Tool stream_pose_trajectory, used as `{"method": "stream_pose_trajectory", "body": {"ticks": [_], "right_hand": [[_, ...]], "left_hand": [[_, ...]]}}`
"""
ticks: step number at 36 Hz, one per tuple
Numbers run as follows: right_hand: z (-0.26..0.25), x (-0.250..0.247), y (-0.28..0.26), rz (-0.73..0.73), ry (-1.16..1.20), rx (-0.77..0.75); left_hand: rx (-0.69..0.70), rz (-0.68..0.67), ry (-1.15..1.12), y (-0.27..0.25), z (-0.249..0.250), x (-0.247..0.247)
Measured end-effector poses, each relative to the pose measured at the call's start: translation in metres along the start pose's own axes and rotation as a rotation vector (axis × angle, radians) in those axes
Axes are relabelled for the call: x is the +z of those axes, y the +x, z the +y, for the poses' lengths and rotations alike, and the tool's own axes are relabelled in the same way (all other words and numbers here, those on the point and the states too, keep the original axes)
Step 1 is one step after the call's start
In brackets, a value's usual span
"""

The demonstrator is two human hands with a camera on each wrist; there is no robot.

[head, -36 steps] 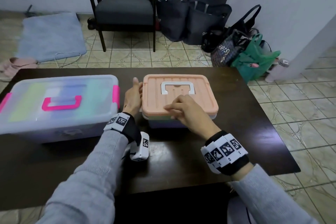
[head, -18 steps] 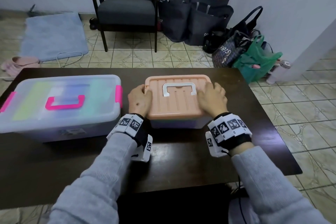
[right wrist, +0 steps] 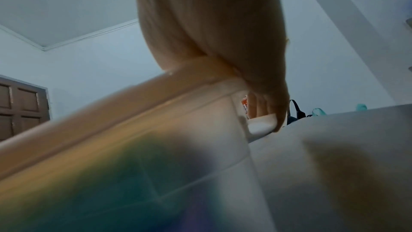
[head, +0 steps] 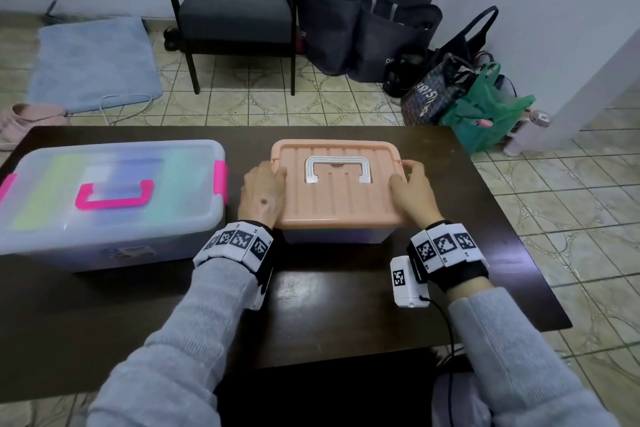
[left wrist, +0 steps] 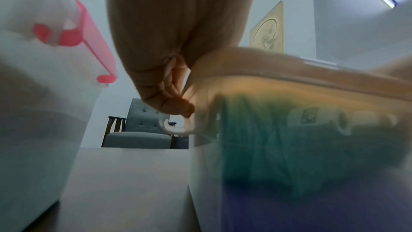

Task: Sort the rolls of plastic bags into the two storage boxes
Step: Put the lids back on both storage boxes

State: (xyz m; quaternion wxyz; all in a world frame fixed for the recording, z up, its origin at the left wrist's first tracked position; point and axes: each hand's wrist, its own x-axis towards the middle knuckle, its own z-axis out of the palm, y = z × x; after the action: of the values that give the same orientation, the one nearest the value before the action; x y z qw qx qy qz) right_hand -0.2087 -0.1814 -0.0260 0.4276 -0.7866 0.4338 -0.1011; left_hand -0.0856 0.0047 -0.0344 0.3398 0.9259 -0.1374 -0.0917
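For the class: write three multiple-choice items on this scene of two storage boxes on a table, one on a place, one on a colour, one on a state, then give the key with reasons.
1. Where does the peach-lidded box stand?
A. to the right of the clear box
B. on top of it
C. on the floor

2. What colour is the clear box's handle?
A. white
B. pink
C. green

3. How is the peach lid?
A. off, lying on the table
B. propped upright
C. on the box, with the left hand and the right hand at its sides

Key: 1 A, both stand side by side on the table; 2 B, the handle is bright pink; 3 C, the lid covers the box between both hands.
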Motion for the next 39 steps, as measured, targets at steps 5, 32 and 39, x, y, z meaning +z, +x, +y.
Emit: {"method": "stream_pose_trajectory", "body": {"ticks": [5,32,39], "right_hand": [[0.002,-0.007,0.008,-0.009,0.127,0.067],[0.034,-0.021,0.025,-0.071,0.486,0.358],[0.027,-0.016,0.032,0.01,0.475,0.291]], "left_hand": [[0.099,0.131,0.234,-0.008,0.015,-0.003],[0.538,-0.292,0.519,-0.019,0.096,0.089],[0.548,-0.281,0.495,-0.019,0.093,0.09]]}}
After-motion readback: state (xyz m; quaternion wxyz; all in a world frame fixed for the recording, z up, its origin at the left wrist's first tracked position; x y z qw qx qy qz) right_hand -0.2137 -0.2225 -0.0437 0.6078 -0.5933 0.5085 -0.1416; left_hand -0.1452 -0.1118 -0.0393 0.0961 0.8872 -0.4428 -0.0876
